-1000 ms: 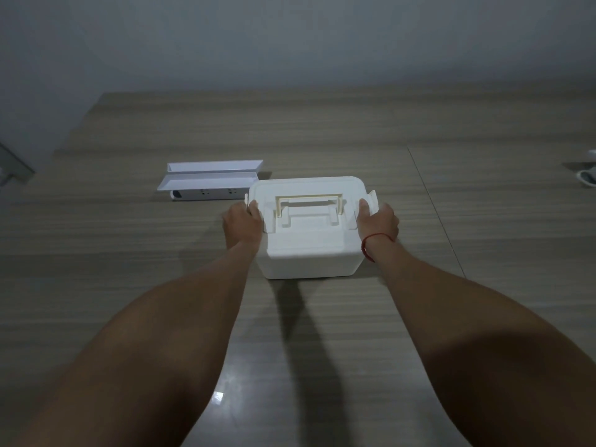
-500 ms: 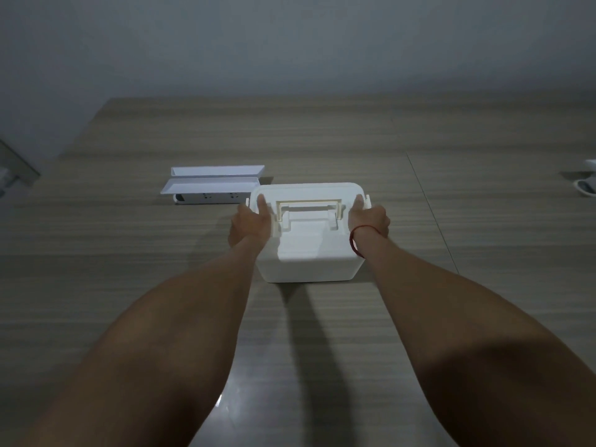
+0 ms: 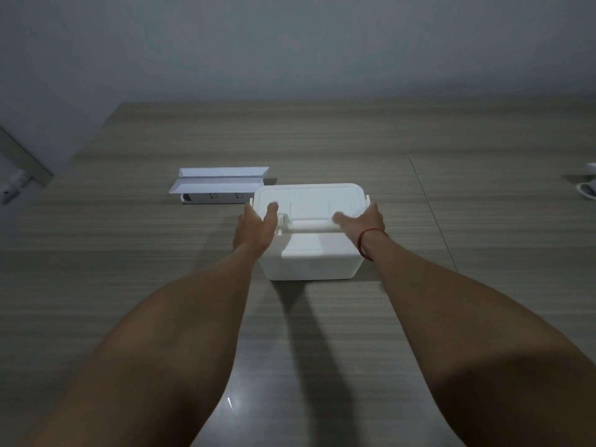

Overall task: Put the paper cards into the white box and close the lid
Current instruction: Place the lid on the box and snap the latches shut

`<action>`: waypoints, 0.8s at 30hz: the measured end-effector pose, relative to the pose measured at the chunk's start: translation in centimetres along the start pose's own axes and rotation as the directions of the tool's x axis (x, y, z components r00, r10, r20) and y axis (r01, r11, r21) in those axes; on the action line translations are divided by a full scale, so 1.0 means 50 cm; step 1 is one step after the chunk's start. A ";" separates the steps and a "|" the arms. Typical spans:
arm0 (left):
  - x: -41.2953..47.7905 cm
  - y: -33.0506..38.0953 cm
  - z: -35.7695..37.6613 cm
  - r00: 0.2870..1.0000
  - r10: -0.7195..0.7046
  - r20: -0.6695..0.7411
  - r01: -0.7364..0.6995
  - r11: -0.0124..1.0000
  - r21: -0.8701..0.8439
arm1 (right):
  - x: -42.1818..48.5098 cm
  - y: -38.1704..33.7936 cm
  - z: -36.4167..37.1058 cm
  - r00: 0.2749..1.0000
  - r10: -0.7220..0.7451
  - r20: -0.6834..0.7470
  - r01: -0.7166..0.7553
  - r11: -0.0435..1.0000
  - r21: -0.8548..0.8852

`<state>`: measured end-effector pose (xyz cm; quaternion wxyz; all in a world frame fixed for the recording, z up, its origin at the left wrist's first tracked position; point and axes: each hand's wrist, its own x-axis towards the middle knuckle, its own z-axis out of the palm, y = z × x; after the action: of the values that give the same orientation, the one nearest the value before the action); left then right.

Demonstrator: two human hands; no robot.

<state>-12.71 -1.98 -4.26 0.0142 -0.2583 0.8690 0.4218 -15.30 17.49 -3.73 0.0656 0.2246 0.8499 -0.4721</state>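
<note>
The white box [image 3: 309,256] stands on the wooden table [image 3: 129,285] with its lid [image 3: 309,198] down. The handle bar [image 3: 309,225] sits across the near part of the lid. My left hand [image 3: 254,225] hovers at the lid's left side by the handle's end, fingers spread and blurred. My right hand [image 3: 364,221], with a red string on the wrist, is at the lid's right side, its fingertips at the handle's other end. Neither hand holds anything. No paper cards show; the inside of the box is hidden.
Two long white folded pieces [image 3: 222,179] lie over a white power strip [image 3: 213,198] just behind and left of the box. White objects [image 3: 587,188] sit at the table's far right edge. A grey wall rises behind the table.
Both hands left the side latches, which now lie flat against the box, and moved inward over the lid to the ends of the handle. The handle has come up from its flat position.
</note>
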 end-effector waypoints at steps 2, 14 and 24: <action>-0.008 -0.004 0.008 0.999 0.023 -0.032 -0.019 0.994 0.109 | -0.002 0.016 -0.003 0.997 -0.068 0.044 0.072 0.994 -0.081; 0.036 0.004 0.046 0.971 0.121 -0.205 -0.067 0.965 0.254 | 0.057 -0.012 0.031 0.991 -0.118 -0.058 0.111 0.987 -0.114; 0.073 0.019 0.039 0.979 0.130 -0.157 -0.085 0.960 0.267 | 0.080 -0.038 0.046 0.992 -0.096 -0.079 0.083 0.984 -0.157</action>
<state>-16.68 -1.65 -5.69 -0.0506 -0.2422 0.9272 0.2811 -19.93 16.01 -4.82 0.0246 0.2006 0.8951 -0.3975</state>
